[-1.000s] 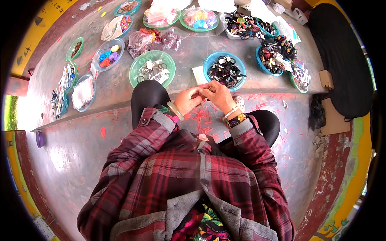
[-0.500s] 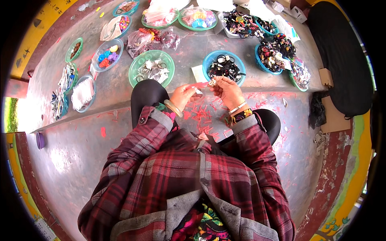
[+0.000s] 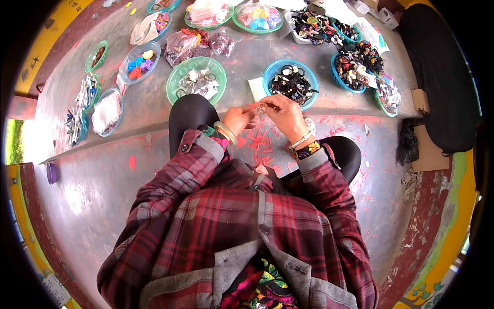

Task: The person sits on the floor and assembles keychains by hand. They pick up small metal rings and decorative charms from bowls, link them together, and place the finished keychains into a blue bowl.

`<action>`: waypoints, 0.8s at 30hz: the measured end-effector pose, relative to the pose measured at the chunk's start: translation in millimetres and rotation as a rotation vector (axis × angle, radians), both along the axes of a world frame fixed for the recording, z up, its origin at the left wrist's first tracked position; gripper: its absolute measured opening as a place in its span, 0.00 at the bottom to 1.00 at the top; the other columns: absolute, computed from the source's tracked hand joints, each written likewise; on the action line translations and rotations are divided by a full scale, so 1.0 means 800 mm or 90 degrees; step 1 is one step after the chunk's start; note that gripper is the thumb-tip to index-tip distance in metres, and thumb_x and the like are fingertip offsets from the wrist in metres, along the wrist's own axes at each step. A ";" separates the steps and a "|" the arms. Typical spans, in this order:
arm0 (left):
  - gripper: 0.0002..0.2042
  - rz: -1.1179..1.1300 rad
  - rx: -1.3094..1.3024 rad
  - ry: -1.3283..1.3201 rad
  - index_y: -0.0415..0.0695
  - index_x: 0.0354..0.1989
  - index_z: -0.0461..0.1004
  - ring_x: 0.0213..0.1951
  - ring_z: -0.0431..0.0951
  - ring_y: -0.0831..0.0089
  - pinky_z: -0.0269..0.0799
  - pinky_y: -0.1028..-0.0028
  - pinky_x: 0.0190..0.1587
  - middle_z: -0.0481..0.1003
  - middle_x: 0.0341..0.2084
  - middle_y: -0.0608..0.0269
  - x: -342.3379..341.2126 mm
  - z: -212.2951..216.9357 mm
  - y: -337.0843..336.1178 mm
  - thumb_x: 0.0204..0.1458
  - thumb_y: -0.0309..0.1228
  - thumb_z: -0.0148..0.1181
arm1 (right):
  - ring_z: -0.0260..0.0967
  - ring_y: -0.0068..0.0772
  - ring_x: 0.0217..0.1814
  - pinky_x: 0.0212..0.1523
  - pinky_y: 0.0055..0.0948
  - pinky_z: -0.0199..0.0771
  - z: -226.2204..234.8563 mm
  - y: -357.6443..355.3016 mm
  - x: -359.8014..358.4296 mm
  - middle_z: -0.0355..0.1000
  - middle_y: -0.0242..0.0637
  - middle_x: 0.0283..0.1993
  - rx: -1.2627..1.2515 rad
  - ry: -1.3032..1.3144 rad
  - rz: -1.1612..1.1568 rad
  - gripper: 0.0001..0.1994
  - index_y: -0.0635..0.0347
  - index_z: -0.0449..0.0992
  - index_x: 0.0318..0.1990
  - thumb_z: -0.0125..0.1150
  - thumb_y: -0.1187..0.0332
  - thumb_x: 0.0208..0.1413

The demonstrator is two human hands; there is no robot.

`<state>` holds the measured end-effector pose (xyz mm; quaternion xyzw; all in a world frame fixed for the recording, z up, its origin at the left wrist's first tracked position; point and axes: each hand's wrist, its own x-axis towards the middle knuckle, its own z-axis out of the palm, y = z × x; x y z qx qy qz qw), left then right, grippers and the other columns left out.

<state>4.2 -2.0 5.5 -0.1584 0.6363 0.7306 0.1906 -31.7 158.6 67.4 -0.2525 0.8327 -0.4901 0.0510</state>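
My right hand point(image 3: 287, 118) is closed in a pinch on a small shiny ornament point(image 3: 261, 108), held just past my knees. Beside it, my left hand point(image 3: 239, 120) has its fingers curled together close to the ornament; what they hold, if anything, is hidden. Ahead of the left hand stands a green basin point(image 3: 170, 88) with hair ties and small clear packets in it. A blue basin point(image 3: 267, 77) of black hair ties point(image 3: 290, 86) stands beyond the right hand. Thin red strips point(image 3: 257, 147) litter the floor under both hands.
Several more basins stand on the raised ledge. Plastic bags of dark red pieces point(image 3: 181, 45) lie at the back. At right are a heap of hair ties point(image 3: 355, 67), a long black cushion point(image 3: 437, 77) and a cardboard piece point(image 3: 431, 149). A purple cup point(image 3: 52, 173) sits far left.
My right hand has turned more palm-down and shifted slightly left with the ornament. My left fingers have curled in more; the red strip seen between the hands earlier no longer shows clearly.
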 end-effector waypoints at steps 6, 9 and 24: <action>0.12 -0.045 0.004 0.044 0.33 0.40 0.71 0.33 0.74 0.76 0.72 0.79 0.34 0.74 0.32 0.61 0.001 0.007 0.001 0.52 0.30 0.49 | 0.67 0.40 0.33 0.32 0.34 0.67 -0.004 -0.004 0.000 0.70 0.38 0.27 0.108 0.170 -0.011 0.04 0.57 0.72 0.29 0.54 0.69 0.45; 0.13 -0.040 0.045 0.078 0.33 0.42 0.70 0.33 0.74 0.75 0.72 0.79 0.36 0.73 0.33 0.61 0.001 -0.001 0.000 0.53 0.29 0.48 | 0.67 0.41 0.34 0.33 0.35 0.67 -0.005 -0.002 0.000 0.70 0.38 0.27 0.135 0.207 0.016 0.04 0.58 0.71 0.28 0.53 0.69 0.45; 0.16 -0.084 0.071 0.160 0.33 0.49 0.63 0.38 0.74 0.66 0.74 0.71 0.38 0.71 0.38 0.55 0.005 -0.004 0.002 0.54 0.26 0.38 | 0.67 0.42 0.32 0.31 0.35 0.68 0.000 0.003 0.003 0.70 0.40 0.27 0.173 0.268 0.121 0.05 0.59 0.71 0.29 0.53 0.73 0.41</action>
